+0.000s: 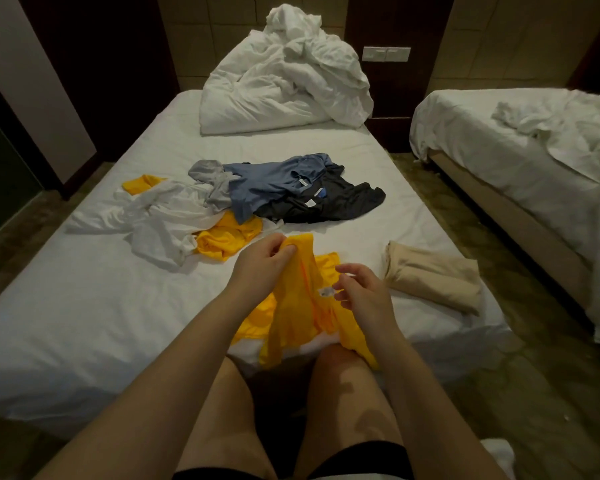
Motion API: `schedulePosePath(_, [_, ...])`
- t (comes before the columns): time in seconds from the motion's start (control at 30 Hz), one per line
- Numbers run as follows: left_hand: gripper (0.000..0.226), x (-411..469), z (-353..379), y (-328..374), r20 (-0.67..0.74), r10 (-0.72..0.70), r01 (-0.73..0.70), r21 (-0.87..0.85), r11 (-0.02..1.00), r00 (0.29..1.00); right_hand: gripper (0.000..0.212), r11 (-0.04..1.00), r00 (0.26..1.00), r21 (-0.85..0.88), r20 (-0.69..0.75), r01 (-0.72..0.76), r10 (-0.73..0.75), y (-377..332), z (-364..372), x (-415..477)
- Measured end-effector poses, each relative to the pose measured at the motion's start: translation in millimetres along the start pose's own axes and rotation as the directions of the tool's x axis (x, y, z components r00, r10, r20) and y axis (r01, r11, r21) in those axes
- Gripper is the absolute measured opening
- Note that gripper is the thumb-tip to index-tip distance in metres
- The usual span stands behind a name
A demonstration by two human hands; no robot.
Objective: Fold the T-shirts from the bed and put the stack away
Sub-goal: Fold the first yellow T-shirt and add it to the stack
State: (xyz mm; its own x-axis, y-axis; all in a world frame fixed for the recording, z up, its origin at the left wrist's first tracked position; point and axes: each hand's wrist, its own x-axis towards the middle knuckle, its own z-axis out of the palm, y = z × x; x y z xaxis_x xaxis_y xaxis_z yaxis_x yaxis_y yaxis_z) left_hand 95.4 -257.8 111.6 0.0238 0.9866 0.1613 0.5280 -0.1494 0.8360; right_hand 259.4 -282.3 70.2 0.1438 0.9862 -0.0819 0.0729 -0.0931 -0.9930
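A yellow T-shirt hangs bunched over the bed's near edge. My left hand grips its top fold. My right hand pinches the fabric by its white label. A folded beige T-shirt lies to the right on the bed. Loose shirts lie in a heap farther back: a second yellow one, a white one, a grey one, a blue one and a black one.
A crumpled white duvet is piled at the head of the bed. A second bed with rumpled sheets stands to the right across a narrow floor gap. My bare knees press against the near bed edge.
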Motion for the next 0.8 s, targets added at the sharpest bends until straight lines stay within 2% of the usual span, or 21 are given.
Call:
schedulePosePath(0.17, [0.032,-5,2,4,-0.053,0.045,-0.041,0.075,0.996,0.998,0.018,0.978,0.981,0.117,0.107,-0.172,0.160,3,21,-17])
schedulePosePath(0.23, [0.031,-11,7,6,-0.038,0.060,-0.056,0.107,0.993,0.997,0.022,0.965,0.975,0.173,0.139,-0.198,0.175,-1,33,-22])
schedulePosePath(0.37, [0.018,-26,21,8,0.005,0.066,-0.066,0.153,0.986,0.998,0.018,0.949,0.990,0.285,0.075,-0.134,0.117,-17,43,-22])
schedulePosePath(0.47, [0.013,-33,25,12,-0.011,0.062,-0.061,0.102,0.993,0.998,0.020,0.977,0.999,0.209,-0.016,-0.037,0.042,-27,45,-21])
schedulePosePath(0.6, [0.015,-29,10,26,0.136,0.101,-0.102,0.000,0.995,0.986,0.030,0.992,0.998,0.119,-0.064,0.034,-0.026,-54,33,-9])
schedulePosePath(0.63, [0.018,-25,1,31,0.142,0.101,-0.096,-0.042,0.995,0.985,0.034,0.994,0.998,0.102,-0.047,0.050,-0.045,-68,28,-3])
schedulePosePath(0.7, [0.022,-13,-21,43,0.053,0.098,-0.091,-0.123,0.988,0.994,0.033,0.993,0.994,0.052,0.035,0.104,-0.105,-106,17,11])
schedulePosePath(0.77, [0.022,5,-48,64,-0.058,0.089,-0.100,-0.230,0.968,0.994,0.024,0.988,0.968,0.012,0.202,0.152,-0.151,-154,12,22])
schedulePosePath(0.8, [0.021,15,-61,78,-0.063,0.077,-0.093,-0.310,0.946,0.995,0.021,0.986,0.941,0.015,0.294,0.167,-0.165,-179,12,25])
